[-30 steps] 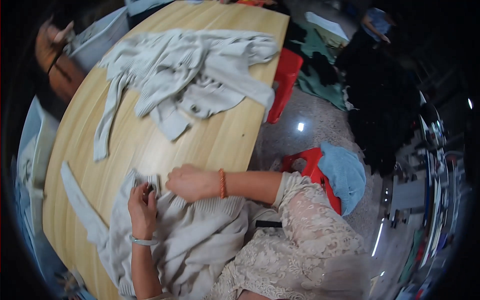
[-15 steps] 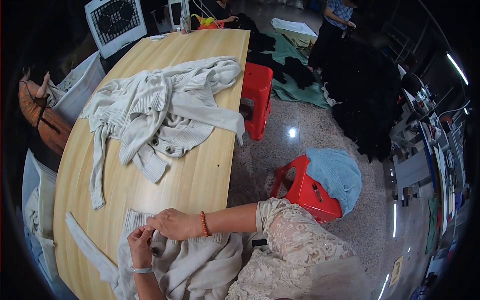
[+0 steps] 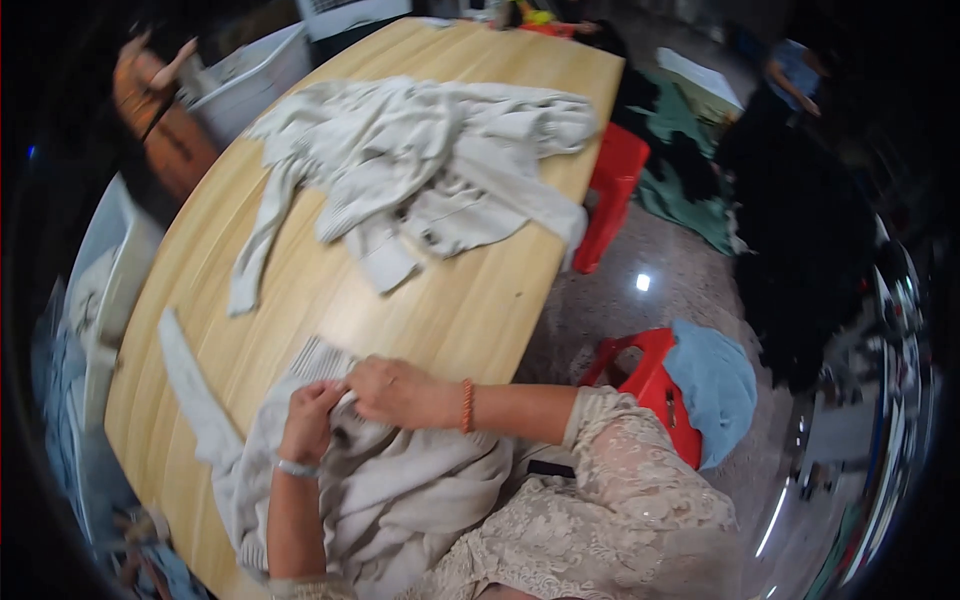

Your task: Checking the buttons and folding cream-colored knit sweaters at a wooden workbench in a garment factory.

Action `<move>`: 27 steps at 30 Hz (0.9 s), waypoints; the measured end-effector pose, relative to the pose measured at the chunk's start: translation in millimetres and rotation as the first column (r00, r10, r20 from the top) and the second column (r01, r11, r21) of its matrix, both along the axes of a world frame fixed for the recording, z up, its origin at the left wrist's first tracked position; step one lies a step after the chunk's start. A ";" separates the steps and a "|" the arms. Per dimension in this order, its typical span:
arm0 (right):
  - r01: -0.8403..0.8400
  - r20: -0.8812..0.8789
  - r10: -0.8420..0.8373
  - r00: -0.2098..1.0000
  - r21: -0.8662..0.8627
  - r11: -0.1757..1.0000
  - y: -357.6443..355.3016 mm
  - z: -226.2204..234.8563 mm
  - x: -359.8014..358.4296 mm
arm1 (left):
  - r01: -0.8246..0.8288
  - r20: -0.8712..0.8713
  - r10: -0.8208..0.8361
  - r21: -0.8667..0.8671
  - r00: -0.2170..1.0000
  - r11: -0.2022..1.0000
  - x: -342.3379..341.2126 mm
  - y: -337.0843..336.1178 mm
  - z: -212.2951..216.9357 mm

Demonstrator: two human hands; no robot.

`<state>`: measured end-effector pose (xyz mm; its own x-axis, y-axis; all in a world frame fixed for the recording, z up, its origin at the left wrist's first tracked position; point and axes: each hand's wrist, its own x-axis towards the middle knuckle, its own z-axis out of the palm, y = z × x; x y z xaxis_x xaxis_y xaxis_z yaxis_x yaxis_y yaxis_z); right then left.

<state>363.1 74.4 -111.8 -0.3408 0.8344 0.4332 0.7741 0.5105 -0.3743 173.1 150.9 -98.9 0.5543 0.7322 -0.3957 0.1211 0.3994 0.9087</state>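
A cream knitted cardigan (image 3: 430, 490) lies bunched at the near edge of the table, one sleeve stretching out to the left. My left hand (image 3: 313, 418) pinches the edge of it, just below the ribbed band, fingertips pressed together. Close against it, my right hand (image 3: 395, 392) has its fingers closed on the same edge. The two sets of fingertips almost meet; whatever small piece lies between them is hidden. Farther up the table, a second cream cardigan (image 3: 400, 150) is spread in a crumpled heap, dark buttons showing near its lower edge.
The wooden table (image 3: 470, 310) has a curved left side. To my right, a red stool (image 3: 645, 370) carries a blue knitted garment (image 3: 712, 390) and a small dark tool (image 3: 670, 405). Another red stool (image 3: 612, 195) touches the table's far right. White bins (image 3: 250, 80) stand left; black cloth (image 3: 800, 240) is piled right.
The head view has tilted and shifted, so the table and stools appear displaced in the picture. Both hands keep their pinch on the cardigan's edge.
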 end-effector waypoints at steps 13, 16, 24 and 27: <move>-0.304 -0.447 0.120 0.886 -0.365 0.880 4.8 17.9 31.8 | 0.140 -0.192 -0.061 0.428 0.979 0.893 -4.2 -31.5 15.9; -0.241 -0.461 0.038 0.887 -0.389 0.889 4.8 19.8 32.5 | 0.139 -0.104 -0.108 0.353 0.989 0.925 -5.4 -23.1 4.2; -0.476 -0.708 -0.053 0.704 -0.525 0.706 8.4 19.4 32.6 | 0.129 -0.105 -0.110 0.195 0.988 0.972 -14.5 -22.8 3.6; -0.575 -0.774 -0.153 0.615 -0.573 0.584 8.8 8.7 33.2 | 0.107 -0.048 -0.099 0.200 0.994 0.974 -17.7 -27.8 0.9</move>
